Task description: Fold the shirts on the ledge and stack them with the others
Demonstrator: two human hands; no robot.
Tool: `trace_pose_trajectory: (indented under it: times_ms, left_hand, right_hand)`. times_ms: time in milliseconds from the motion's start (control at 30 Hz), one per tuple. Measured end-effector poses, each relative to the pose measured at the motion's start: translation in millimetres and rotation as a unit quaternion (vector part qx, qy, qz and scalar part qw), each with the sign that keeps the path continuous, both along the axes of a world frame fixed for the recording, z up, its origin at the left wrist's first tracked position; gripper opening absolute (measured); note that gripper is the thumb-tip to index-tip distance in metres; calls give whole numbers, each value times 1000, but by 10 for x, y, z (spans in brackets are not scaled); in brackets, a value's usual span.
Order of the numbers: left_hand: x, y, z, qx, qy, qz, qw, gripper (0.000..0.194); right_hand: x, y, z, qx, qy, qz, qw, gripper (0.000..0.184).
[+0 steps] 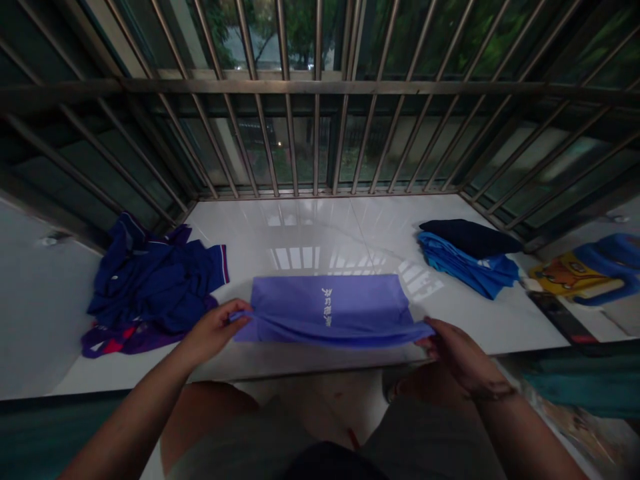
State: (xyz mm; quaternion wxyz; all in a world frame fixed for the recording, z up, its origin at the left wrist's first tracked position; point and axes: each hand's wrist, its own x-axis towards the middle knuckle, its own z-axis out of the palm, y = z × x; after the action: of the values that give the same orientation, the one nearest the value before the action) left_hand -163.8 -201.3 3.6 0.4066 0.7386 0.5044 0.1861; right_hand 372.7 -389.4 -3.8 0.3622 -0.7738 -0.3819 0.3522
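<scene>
A lavender garment, perhaps a shirt (290,293), lies in a long rectangle on the white ledge, with white characters printed across its middle. Its near edge is lifted and sags between my two hands. My left hand (220,330) pinches the left end of that edge between thumb and fingers. At the right end, my right hand (453,347) grips the same edge, its fingertips partly hidden by the cloth.
On the left of the white tiled ledge (240,227) is a rumpled heap of dark blue and purple clothes (155,280). Folded blue and navy clothes (465,253) lie at the right, near a dark phone-like object (560,317) and a yellow-and-blue item (575,273). Metal bars (320,87) rise behind.
</scene>
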Motion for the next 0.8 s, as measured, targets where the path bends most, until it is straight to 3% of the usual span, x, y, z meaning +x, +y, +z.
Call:
trace_pose_trajectory:
  times_ms: [67, 167, 267, 367, 433, 533, 667, 800]
  left_hand:
    - [161, 330, -13, 0, 22, 55, 998, 47]
    - [326, 539, -156, 53, 86, 116, 988, 39]
    - [376, 424, -328, 99, 94, 145, 980, 38]
    - [336, 219, -458, 137, 64, 169, 974, 45]
    - [293, 142, -508, 140, 36, 177, 974, 48]
    - [253, 154, -521, 120, -1, 183, 976, 47]
    - [288, 318, -442, 91, -80, 224, 967, 53]
    - [346, 503, -350, 61, -94, 216, 970, 66]
  right_hand:
    - [-35, 352, 29, -1, 56, -33, 998, 39]
    - [-159, 638, 15, 1, -9, -52, 999, 35]
    - [-318, 623, -84, -7, -219, -46, 975, 38]
    - [-457, 532, -190, -60, -408, -34, 910, 54]
    - [-517, 535, -213, -99, -425, -36, 899, 60]
    - [-567, 637, -172, -147, -398, -23, 905, 59]
    - [-605, 757, -99, -180, -385, 31, 905, 43]
    - [-624, 745, -83, -179, -387, 23, 904, 44]
